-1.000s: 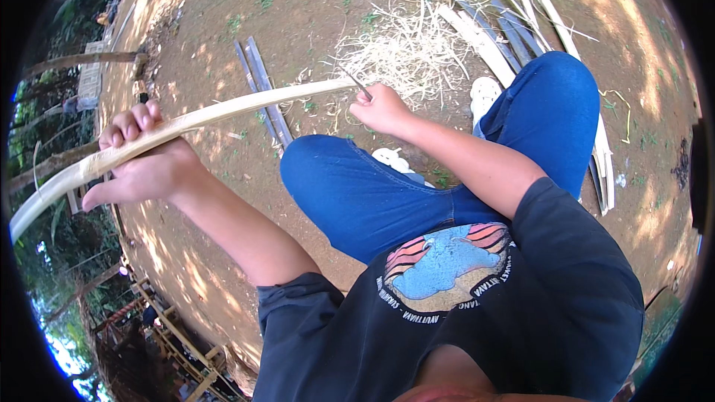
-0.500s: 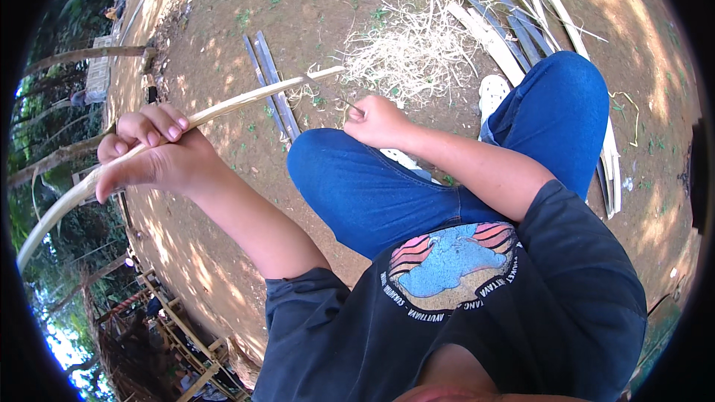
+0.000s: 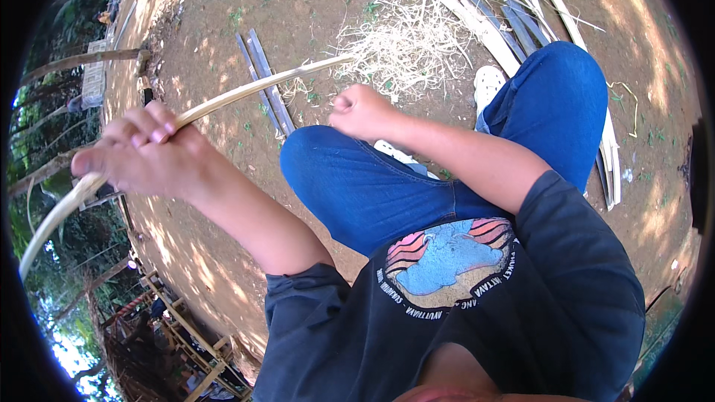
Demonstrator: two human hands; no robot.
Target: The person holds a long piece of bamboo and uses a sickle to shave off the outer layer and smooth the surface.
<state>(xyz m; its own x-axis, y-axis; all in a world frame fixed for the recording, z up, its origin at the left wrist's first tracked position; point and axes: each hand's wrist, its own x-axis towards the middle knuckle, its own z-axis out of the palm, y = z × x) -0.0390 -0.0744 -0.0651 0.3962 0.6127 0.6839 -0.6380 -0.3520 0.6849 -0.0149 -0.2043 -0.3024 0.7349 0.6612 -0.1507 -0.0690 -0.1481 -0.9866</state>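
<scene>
A long pale strip of split bamboo or wood (image 3: 242, 91) runs from the far left edge, through my left hand (image 3: 145, 150), to the pile of shavings. My left hand is closed around it, thumb toward the rear part; the strip bows along its length. My right hand (image 3: 366, 112) is a closed fist just above my left knee, apart from the strip. A thin dark knife blade sticks out of this fist in the earlier frame; now the blade is blurred or hidden.
Curly pale shavings (image 3: 406, 41) lie heaped on the dirt ground. Dark split slats (image 3: 267, 82) rest beyond my left knee, and more pale and dark strips (image 3: 484, 26) lie by my right leg. Wooden poles and a thatched structure stand at the left.
My left hand has shifted slightly left and down along with the strip. My right fist has moved a little left and up, and the blade no longer shows clearly.
</scene>
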